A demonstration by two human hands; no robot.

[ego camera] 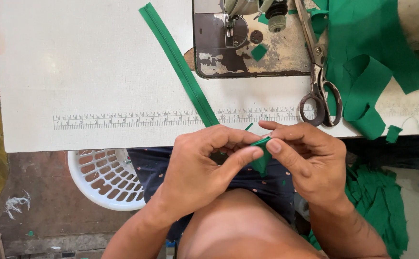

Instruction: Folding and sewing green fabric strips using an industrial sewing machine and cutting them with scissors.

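Note:
My left hand (pixel 203 165) and my right hand (pixel 310 156) meet just below the table's front edge and pinch a small folded piece of green fabric (pixel 261 158) between thumbs and fingers. A long green zipper tape (pixel 178 64) runs diagonally across the white table (pixel 75 62) down to my left hand; its lower end is hidden behind my fingers. Whether the pinched piece is joined to the zipper tape I cannot tell.
A worn sewing machine bed (pixel 248 48) sits at the table's far side with large scissors (pixel 319 72) to its right. Green fabric strips (pixel 372 67) lie at the right. A white plastic basket (pixel 105 178) and a pile of green cut pieces (pixel 380 201) are on the floor.

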